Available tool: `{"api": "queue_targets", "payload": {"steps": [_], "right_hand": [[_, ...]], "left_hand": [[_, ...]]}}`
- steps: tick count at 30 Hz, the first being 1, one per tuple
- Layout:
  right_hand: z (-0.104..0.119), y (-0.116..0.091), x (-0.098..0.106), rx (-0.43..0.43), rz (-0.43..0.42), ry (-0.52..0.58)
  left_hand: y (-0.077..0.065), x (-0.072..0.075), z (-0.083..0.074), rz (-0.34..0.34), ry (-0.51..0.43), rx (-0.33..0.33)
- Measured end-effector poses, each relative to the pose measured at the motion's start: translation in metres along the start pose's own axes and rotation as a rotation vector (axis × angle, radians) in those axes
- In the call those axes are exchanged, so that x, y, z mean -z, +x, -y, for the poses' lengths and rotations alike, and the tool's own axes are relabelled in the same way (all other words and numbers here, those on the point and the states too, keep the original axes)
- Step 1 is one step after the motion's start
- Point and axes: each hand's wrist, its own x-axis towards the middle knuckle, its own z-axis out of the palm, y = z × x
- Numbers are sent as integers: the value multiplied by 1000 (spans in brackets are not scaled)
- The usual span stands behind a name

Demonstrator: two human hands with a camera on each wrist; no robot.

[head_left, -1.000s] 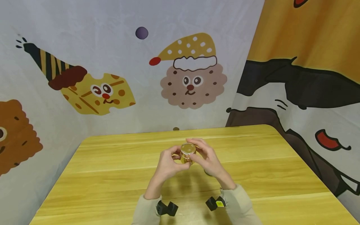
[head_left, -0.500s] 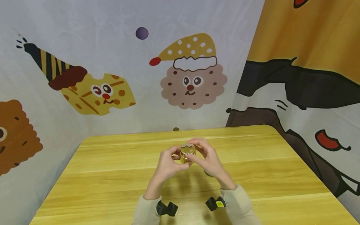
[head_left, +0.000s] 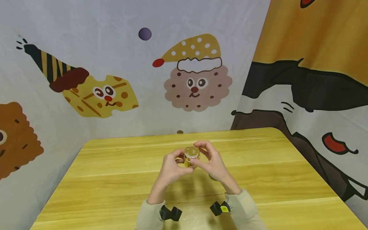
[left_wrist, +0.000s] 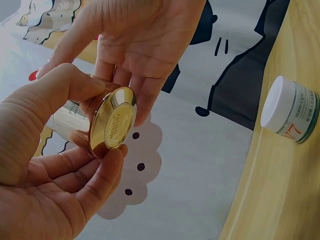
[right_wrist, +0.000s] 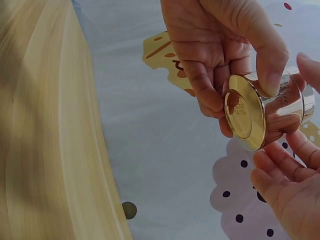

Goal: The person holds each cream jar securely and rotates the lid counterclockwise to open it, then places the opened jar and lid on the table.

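A shiny gold cream jar (head_left: pixel 191 152) is held between both hands above the table, its round top facing up in the head view. My left hand (head_left: pixel 172 167) grips the lower part, thumb on one side and fingers on the other. The jar's gold base (left_wrist: pixel 114 125), with printed small characters, shows in the left wrist view. Around the upper end, my right hand (head_left: pixel 213 161) has its thumb on the near side and curled fingers on the far side. In the right wrist view the jar (right_wrist: pixel 282 112) lies tilted, with a seam near its upper end.
A white-lidded jar (left_wrist: pixel 290 110) marked V7 stands on the wooden table (head_left: pixel 120 185); in the head view my right wrist mostly covers it. A cartoon-printed cloth (head_left: pixel 115 57) hangs behind the table.
The right hand's fingers have shifted slightly back and to the right around the jar's top. Reflections on the top have changed. The left hand stays still.
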Motion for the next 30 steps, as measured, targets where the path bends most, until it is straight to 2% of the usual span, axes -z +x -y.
{"api": "queue_targets", "payload": {"steps": [2, 9, 14, 18, 23, 25, 28, 30], "right_hand": [[-1, 0, 0, 2, -11, 5], [-3, 1, 1, 63, 21, 11], [-4, 1, 2, 108, 79, 45], [-2, 1, 1, 99, 87, 43], [-2, 0, 0, 27, 31, 14], [-2, 0, 0, 24, 13, 5], [-3, 1, 0, 40, 4, 0], [-4, 1, 0, 61, 13, -1]], "left_hand": [[1, -1, 2, -5, 5, -15], [7, -7, 37, -18, -9, -21], [8, -7, 42, -18, -21, -24], [7, -7, 36, -18, -13, -12], [2, -2, 10, -1, -6, -7], [1, 0, 3, 8, -4, -4], [1, 0, 2, 10, -3, -9], [2, -3, 10, 1, -2, -15]]}}
